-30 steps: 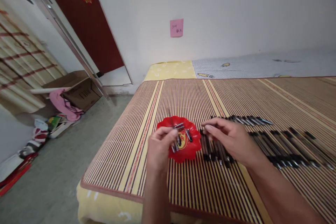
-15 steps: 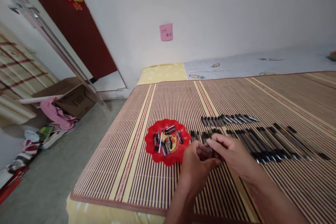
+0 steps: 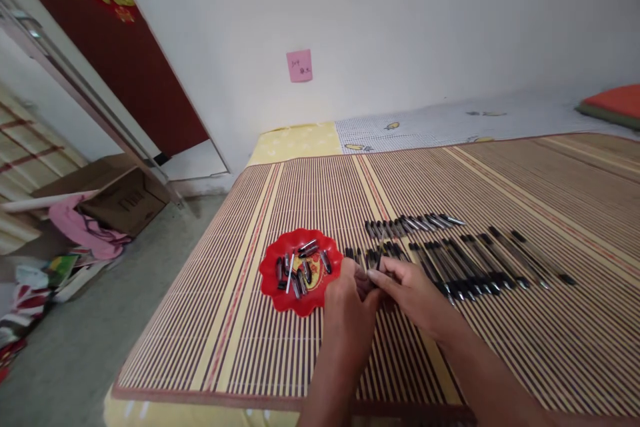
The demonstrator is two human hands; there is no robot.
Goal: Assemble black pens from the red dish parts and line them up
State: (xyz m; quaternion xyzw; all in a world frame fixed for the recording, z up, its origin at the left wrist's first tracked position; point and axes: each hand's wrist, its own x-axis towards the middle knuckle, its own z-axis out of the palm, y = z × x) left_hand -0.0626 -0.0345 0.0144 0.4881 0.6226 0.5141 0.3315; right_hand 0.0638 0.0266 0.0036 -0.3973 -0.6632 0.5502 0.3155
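Note:
My left hand (image 3: 349,303) and my right hand (image 3: 409,290) meet over the striped mat, fingers of both pinched together around something small. My fingers cover most of it, so its kind cannot be made out. Just left of my left hand sits a red scalloped plate (image 3: 270,297) with several short clear-and-black pen pieces (image 3: 307,271) and a thin white stick (image 3: 290,273) in it. Beyond my fingertips lie short dark pen parts (image 3: 350,253), partly hidden by the hands. To the right, several long black-ended pens (image 3: 470,267) lie side by side.
A row of short clear-and-black pieces (image 3: 415,223) lies farther back on the striped mat (image 3: 260,347). A pink note (image 3: 299,65) is on the wall. An orange item (image 3: 615,105) lies at the back right. Beside the bed, a cardboard box (image 3: 130,200) stands on the floor.
The view has swung a little to the right, so the things appear farther left and the orange item shows more. My hands stay together, fingers pinched, beside the red plate.

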